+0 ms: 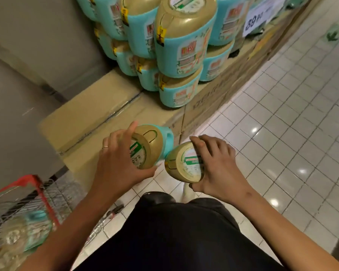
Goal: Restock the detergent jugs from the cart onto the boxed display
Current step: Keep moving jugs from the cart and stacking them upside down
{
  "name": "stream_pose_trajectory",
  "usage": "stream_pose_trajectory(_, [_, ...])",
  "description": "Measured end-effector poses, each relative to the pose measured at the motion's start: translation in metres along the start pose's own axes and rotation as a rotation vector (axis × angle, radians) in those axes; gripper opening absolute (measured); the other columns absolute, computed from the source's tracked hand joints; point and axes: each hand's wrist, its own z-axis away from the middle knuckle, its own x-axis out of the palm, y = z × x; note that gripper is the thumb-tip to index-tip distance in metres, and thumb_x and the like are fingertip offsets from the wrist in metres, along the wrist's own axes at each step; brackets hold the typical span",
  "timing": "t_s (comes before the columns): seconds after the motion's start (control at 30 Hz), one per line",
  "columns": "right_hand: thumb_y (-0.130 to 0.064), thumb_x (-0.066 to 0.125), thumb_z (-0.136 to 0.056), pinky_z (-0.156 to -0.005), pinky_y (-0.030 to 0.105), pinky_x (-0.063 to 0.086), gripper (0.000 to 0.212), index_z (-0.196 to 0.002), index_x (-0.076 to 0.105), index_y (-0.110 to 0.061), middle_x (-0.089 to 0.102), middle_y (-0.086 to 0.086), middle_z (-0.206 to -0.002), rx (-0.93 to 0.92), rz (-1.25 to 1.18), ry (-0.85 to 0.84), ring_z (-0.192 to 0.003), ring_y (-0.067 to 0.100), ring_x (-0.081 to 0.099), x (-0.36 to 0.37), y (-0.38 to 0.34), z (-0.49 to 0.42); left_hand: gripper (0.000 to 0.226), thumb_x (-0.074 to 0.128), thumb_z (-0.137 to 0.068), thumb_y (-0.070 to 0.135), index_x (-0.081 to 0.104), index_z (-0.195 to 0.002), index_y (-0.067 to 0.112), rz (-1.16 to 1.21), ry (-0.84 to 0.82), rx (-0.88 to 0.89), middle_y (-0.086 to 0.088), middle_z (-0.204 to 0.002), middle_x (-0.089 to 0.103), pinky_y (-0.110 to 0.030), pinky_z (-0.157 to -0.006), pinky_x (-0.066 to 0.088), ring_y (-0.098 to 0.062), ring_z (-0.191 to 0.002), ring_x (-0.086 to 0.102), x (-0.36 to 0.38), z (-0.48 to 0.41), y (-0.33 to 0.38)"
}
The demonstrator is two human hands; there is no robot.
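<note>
My left hand point(116, 163) grips a teal detergent jug with a gold top point(151, 143) by its cap end, index finger raised. Just to its right, my right hand point(215, 165) grips a second jug point(181, 163) from above, its gold top facing me. Both jugs hang in the air at the front edge of the cardboard boxes point(90, 122) of the display. On those boxes, further back, stands a stack of the same teal jugs point(184, 49), three layers high. The red-rimmed wire cart point(37, 194) sits at lower left with more jugs point(22, 237) blurred inside.
A grey wall panel point(27, 55) runs along the left behind the boxes. A white price sign point(260, 14) hangs at upper right. White floor tiles point(282, 133) spread to the right. My dark trousers point(174, 231) fill the lower middle.
</note>
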Motion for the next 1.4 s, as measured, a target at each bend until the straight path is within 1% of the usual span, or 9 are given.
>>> stream_pose_trajectory(0.3, [-0.056,0.085,-0.058,-0.114,0.053,0.032,0.125,-0.164,0.030,-0.024,0.038,0.008,-0.157,-0.372,0.039,-0.072,-0.143,0.031,0.034,-0.040,-0.002,-0.105,0.137,0.095,-0.055,0.057,0.011,-0.163,0.048,0.033,0.179,-0.329,-0.006,-0.143,0.037,-0.054,-0.109,0.041,-0.032,-0.134,0.040,-0.013,-0.014,-0.008])
stream_pose_trajectory(0.5, [-0.060,0.084,-0.062,-0.114,0.052,0.032,0.121,-0.164,0.030,-0.022,0.037,0.007,-0.158,-0.493,0.099,-0.121,-0.144,0.031,0.035,-0.033,-0.031,-0.161,0.134,0.093,-0.056,0.061,0.015,-0.163,0.046,-0.002,0.211,-0.365,-0.006,-0.145,0.038,-0.050,-0.106,0.044,-0.029,-0.131,0.045,-0.026,-0.037,-0.041])
stream_pose_trajectory(0.67, [-0.061,0.087,-0.061,-0.113,0.049,0.032,0.125,-0.164,0.029,-0.023,0.037,0.004,-0.155,-0.515,0.045,-0.150,-0.142,0.028,0.032,-0.024,-0.051,-0.194,0.132,0.094,-0.059,0.060,0.014,-0.164,0.046,-0.023,0.163,-0.380,-0.005,-0.146,0.037,-0.051,-0.109,0.042,-0.031,-0.134,0.040,-0.031,-0.067,-0.075])
stream_pose_trajectory(0.77, [-0.063,0.086,-0.060,-0.114,0.049,0.032,0.125,-0.164,0.028,-0.024,0.036,0.002,-0.154,-0.529,0.049,-0.166,-0.142,0.026,0.032,-0.022,-0.062,-0.212,0.134,0.092,-0.058,0.061,0.011,-0.164,0.048,-0.019,0.132,-0.369,-0.005,-0.146,0.035,-0.053,-0.109,0.043,-0.032,-0.133,0.038,-0.033,-0.086,-0.094])
stream_pose_trajectory(0.93, [-0.066,0.085,-0.061,-0.120,0.051,0.029,0.129,-0.166,0.021,-0.029,0.034,0.001,-0.158,-0.528,0.034,-0.225,-0.148,0.022,0.026,-0.021,-0.062,-0.232,0.129,0.077,-0.054,0.077,0.010,-0.162,0.054,0.078,0.126,-0.318,0.004,-0.153,0.029,-0.052,-0.113,0.039,-0.031,-0.138,0.042,-0.034,-0.111,-0.113])
stream_pose_trajectory(1.07, [-0.065,0.083,-0.061,-0.122,0.052,0.028,0.125,-0.166,0.023,-0.029,0.032,0.003,-0.161,-0.513,-0.021,-0.158,-0.154,0.027,0.023,-0.013,-0.061,-0.226,0.116,0.073,-0.055,0.081,0.029,-0.156,0.043,0.117,0.216,-0.219,0.005,-0.153,0.029,-0.050,-0.107,0.047,-0.028,-0.135,0.047,-0.030,-0.126,-0.117])
stream_pose_trajectory(1.17, [-0.062,0.086,-0.060,-0.119,0.051,0.036,0.124,-0.164,0.029,-0.027,0.038,0.005,-0.151,-0.498,-0.044,-0.119,-0.143,0.025,0.033,-0.009,-0.062,-0.224,0.101,0.075,-0.058,0.078,0.046,-0.143,0.033,0.043,0.271,-0.109,0.007,-0.145,0.038,-0.048,-0.096,0.054,-0.026,-0.125,0.053,-0.027,-0.140,-0.124])
stream_pose_trajectory(1.3, [-0.062,0.089,-0.061,-0.119,0.050,0.034,0.126,-0.165,0.028,-0.026,0.037,0.005,-0.150,-0.522,-0.033,-0.133,-0.142,0.026,0.035,-0.009,-0.071,-0.239,0.096,0.077,-0.061,0.080,0.046,-0.142,0.037,0.029,0.252,-0.066,0.009,-0.143,0.040,-0.050,-0.099,0.053,-0.024,-0.124,0.054,-0.039,-0.176,-0.138])
stream_pose_trajectory(1.4, [-0.061,0.091,-0.063,-0.123,0.051,0.029,0.128,-0.167,0.025,-0.026,0.035,0.006,-0.154,-0.533,-0.036,-0.135,-0.146,0.026,0.031,-0.005,-0.088,-0.259,0.098,0.071,-0.061,0.082,0.049,-0.142,0.032,0.017,0.221,-0.058,0.007,-0.143,0.042,-0.051,-0.102,0.051,-0.024,-0.126,0.053,-0.052,-0.207,-0.146])
